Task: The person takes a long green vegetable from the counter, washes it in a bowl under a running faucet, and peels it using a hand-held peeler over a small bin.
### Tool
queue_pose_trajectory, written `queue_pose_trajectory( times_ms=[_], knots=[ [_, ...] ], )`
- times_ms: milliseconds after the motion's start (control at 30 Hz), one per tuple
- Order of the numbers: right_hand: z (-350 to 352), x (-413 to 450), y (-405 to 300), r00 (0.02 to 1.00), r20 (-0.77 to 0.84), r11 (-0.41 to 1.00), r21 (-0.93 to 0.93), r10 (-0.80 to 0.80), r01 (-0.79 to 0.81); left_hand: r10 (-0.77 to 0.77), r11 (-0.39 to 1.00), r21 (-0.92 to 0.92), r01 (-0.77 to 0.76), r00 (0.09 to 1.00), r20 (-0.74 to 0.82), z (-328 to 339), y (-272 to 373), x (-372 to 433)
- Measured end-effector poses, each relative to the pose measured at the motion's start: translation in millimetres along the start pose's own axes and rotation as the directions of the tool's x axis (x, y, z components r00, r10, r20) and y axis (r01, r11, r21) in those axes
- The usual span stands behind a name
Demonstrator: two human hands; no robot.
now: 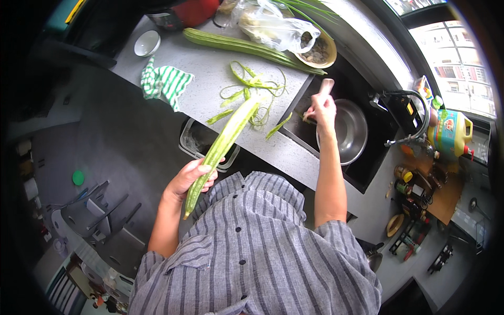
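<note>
My left hand [192,178] grips the lower end of a partly peeled ridged luffa gourd [226,141], which slants up over the counter's front edge. Its far end is pale and stripped; near my fingers green ridges remain. My right hand [323,112] is at the sink, above the rim of a stainless steel basin [352,126]. In it is a pale pink-handled tool, likely a peeler [327,84], whose working end is blurred. Green peelings [256,82] lie around the gourd's far tip, and one strip [279,126] rests near the sink edge.
Farther back on the grey counter [204,94] lies an unpeeled luffa [244,48], beside a plastic bag [271,27] and a bowl of shellfish [317,53]. A striped cloth [167,82] hangs over the front edge near a white bowl [147,43]. The faucet [417,98] stands right.
</note>
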State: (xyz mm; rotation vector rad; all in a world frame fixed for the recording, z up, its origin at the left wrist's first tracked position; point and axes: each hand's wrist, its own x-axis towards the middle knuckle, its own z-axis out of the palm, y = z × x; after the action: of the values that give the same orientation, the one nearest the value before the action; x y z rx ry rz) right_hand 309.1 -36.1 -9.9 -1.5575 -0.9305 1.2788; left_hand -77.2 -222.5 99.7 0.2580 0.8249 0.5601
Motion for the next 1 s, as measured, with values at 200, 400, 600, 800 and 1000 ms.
queue_pose_trajectory(
  times_ms=[200,400,600,800,1000],
  knots=[
    [27,-38,52,0.904,0.07,0.832,-0.428,0.421,-0.354,0.002,1.0,0.026,-0.002,1.0,-0.023,1,3,4],
    [48,-65,74,0.954,0.021,0.916,-0.285,0.299,-0.281,0.03,0.998,0.059,-0.029,1.0,-0.009,8,15,-4],
    [83,-53,14,0.973,0.202,0.993,-0.067,0.109,-0.097,0.129,0.99,0.069,-0.126,0.99,-0.052,12,28,-18],
    [-19,-5,98,0.914,-0.383,0.768,-0.543,0.132,-0.339,0.153,0.986,0.079,-0.146,0.984,-0.094,11,38,-17],
    [-15,38,164,0.919,-0.302,0.326,-0.868,0.254,-0.375,0.15,0.989,0.028,-0.148,0.98,-0.133,12,34,-13]
  ],
)
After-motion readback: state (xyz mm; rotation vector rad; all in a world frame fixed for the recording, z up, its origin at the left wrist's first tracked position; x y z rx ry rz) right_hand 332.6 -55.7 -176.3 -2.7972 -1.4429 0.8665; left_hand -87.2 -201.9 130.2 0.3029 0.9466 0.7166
